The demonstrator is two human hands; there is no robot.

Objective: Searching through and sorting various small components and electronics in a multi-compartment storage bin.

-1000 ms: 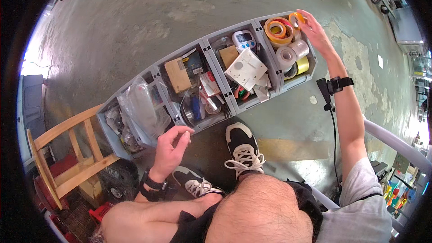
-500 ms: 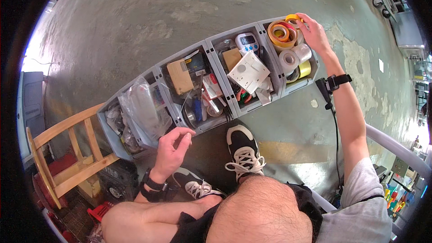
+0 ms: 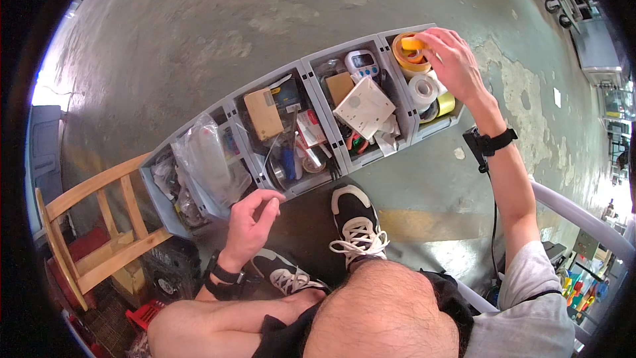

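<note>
My right hand (image 3: 454, 63) reaches over the rightmost bin and grips a small yellow roll of tape (image 3: 412, 44) between thumb and fingers. Directly below it lies a larger tan-and-orange roll of tape (image 3: 400, 53) with smaller rolls inside its ring. A white roll of tape (image 3: 423, 89) and a shiny yellow roll of tape (image 3: 446, 103) are nearer to me in the same bin. My left hand (image 3: 250, 227) hovers by the near edge of the left bins, loosely curled. Its thumb and forefinger are slightly apart, with nothing visible between them.
A row of joined grey bins (image 3: 301, 66) holds a brown box (image 3: 263, 114), a white digital timer (image 3: 362, 61), a white square panel (image 3: 364, 106) and a clear plastic bag (image 3: 211, 159). A wooden chair (image 3: 109, 225) stands at left. My shoe (image 3: 358, 215) is close to the bins.
My right hand has brought the small yellow roll of tape left and slightly nearer, over the larger roll. My left hand has barely moved.
</note>
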